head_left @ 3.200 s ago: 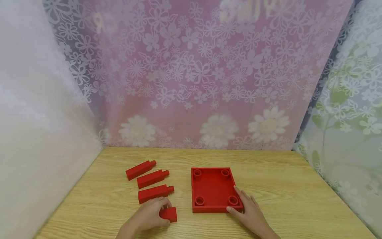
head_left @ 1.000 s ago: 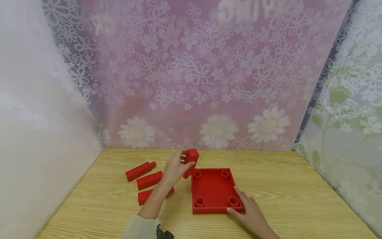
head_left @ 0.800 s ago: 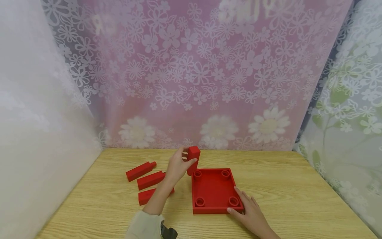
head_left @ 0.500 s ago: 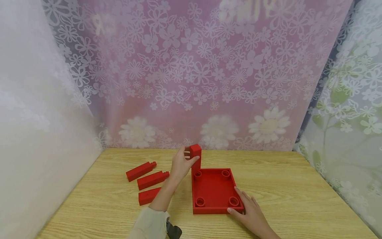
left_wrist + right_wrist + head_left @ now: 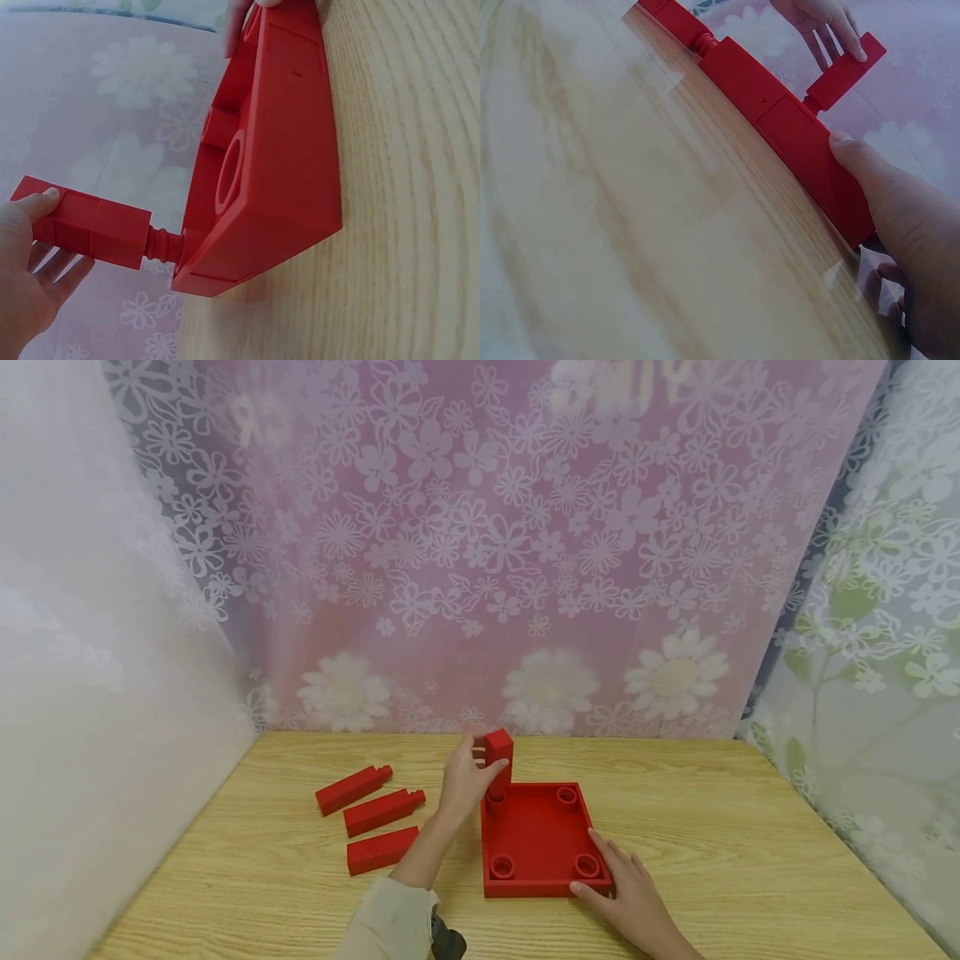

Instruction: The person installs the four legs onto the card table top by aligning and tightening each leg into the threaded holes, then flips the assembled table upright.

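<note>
In the head view, my left hand (image 5: 461, 781) holds a red square table leg (image 5: 500, 756) upright between thumb and fingers. The leg stands over the back left corner of a red square tabletop (image 5: 536, 831), which lies hollow side up with a round socket in each corner. The left wrist view has the leg's ridged peg (image 5: 161, 244) pointing at that corner's socket, its tip behind the rim; I cannot tell how deep it sits. At the near right corner, my right hand (image 5: 633, 893) grips the tabletop, thumb (image 5: 847, 150) on the near side, fingers along the right side.
Three more red legs lie to the left: a far one (image 5: 351, 791), a middle one (image 5: 381, 812) and a near one (image 5: 381, 851), partly behind my left forearm. Flowered curtain (image 5: 547, 568) closes off the back of the wooden table (image 5: 712, 827).
My left hand picked up the leg from the table's near left, turned it upright and carried it to the back left corner, lately moving slightly right and lower. My right hand stayed put.
</note>
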The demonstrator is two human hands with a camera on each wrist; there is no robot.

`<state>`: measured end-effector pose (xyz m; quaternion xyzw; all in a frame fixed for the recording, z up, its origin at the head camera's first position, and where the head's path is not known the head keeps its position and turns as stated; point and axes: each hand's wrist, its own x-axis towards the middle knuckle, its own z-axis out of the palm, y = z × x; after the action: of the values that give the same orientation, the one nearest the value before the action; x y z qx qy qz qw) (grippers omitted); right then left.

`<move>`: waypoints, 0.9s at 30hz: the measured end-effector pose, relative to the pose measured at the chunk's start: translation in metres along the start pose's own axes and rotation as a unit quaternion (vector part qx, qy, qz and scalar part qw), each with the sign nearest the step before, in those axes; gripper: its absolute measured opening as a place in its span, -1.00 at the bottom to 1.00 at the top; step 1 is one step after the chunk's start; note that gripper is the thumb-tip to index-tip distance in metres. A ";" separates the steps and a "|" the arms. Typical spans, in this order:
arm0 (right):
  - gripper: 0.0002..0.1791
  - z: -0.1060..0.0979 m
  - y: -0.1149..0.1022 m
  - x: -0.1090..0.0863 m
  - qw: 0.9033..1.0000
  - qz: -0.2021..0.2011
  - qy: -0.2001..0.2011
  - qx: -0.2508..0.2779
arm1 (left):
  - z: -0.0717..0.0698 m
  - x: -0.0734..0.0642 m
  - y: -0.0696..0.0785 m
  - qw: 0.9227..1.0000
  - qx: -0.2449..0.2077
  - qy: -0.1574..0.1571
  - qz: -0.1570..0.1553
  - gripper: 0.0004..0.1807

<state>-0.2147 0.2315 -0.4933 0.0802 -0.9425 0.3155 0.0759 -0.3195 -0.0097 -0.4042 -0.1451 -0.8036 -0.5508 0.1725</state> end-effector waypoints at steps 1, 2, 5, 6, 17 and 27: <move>-0.05 0.000 0.000 0.000 1.000 0.000 0.000 0.000 | 0.001 0.000 -0.001 1.000 0.003 -0.001 0.001 -0.55; -0.05 0.000 0.000 0.000 1.000 0.000 -0.001 0.000 | 0.002 0.000 -0.002 1.000 0.004 -0.002 0.001 -0.55; -0.05 -0.001 -0.001 0.000 1.000 0.001 -0.003 0.001 | 0.004 -0.001 -0.004 1.000 0.009 -0.002 -0.001 -0.55; -0.05 -0.001 -0.001 0.000 1.000 0.002 -0.003 0.001 | 0.004 -0.001 -0.004 1.000 0.008 -0.003 -0.003 -0.55; -0.06 -0.003 -0.003 -0.001 1.000 0.002 -0.002 0.001 | 0.007 -0.004 -0.009 0.999 0.027 -0.005 -0.019 -0.50; -0.06 -0.003 -0.003 -0.001 1.000 0.003 -0.001 -0.001 | 0.008 -0.001 -0.005 0.994 0.106 -0.011 0.028 -0.50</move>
<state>-0.2132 0.2312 -0.4898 0.0778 -0.9431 0.3148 0.0736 -0.3216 -0.0043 -0.4117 -0.1543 -0.8549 -0.4561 0.1934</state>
